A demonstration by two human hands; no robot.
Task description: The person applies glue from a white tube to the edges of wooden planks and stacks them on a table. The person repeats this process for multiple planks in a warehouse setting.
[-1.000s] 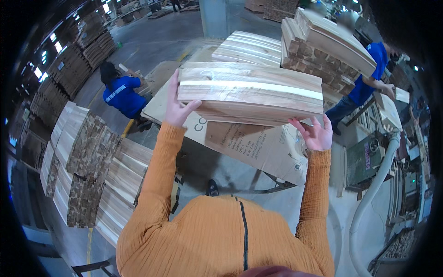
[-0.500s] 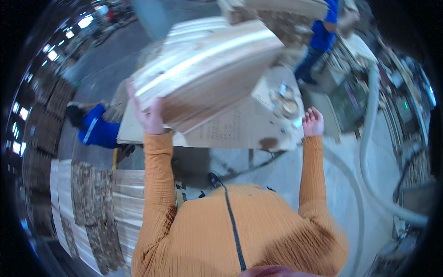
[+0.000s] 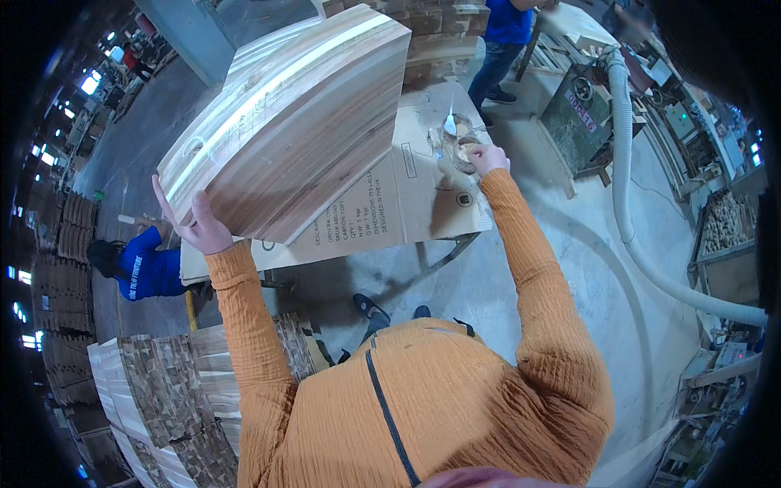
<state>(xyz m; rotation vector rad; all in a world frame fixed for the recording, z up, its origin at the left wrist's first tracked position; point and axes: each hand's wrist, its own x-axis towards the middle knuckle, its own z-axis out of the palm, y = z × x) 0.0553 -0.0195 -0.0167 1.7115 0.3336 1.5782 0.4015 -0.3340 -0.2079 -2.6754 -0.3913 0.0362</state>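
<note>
My left hand [image 3: 202, 226] grips the near left corner of a thick striped wooden panel [image 3: 317, 154], thumb on its face and fingers along its edge. The panel is tilted up over a cardboard sheet [image 3: 419, 207] that covers the table. My right hand [image 3: 490, 159] reaches to a small round tub [image 3: 466, 149] on the cardboard's right side. Its fingers are pinched together at the tub's rim; what they hold, if anything, is hidden. Just behind stands another small tub [image 3: 464, 124] with a pale-handled tool [image 3: 450, 122] in it.
Stacked wooden blocks [image 3: 443, 32] rise behind the table. More panels [image 3: 163, 390] lie to the lower left. A person in blue [image 3: 150, 264] is at the left, another person [image 3: 506, 32] at the far right. A grey hose [image 3: 625, 163] curves along the right past a green machine [image 3: 578, 122].
My right hand has moved from beside the table's right edge to the tub, and its fingers have closed. The panel, still in my left hand, appears farther left and more steeply tilted.
</note>
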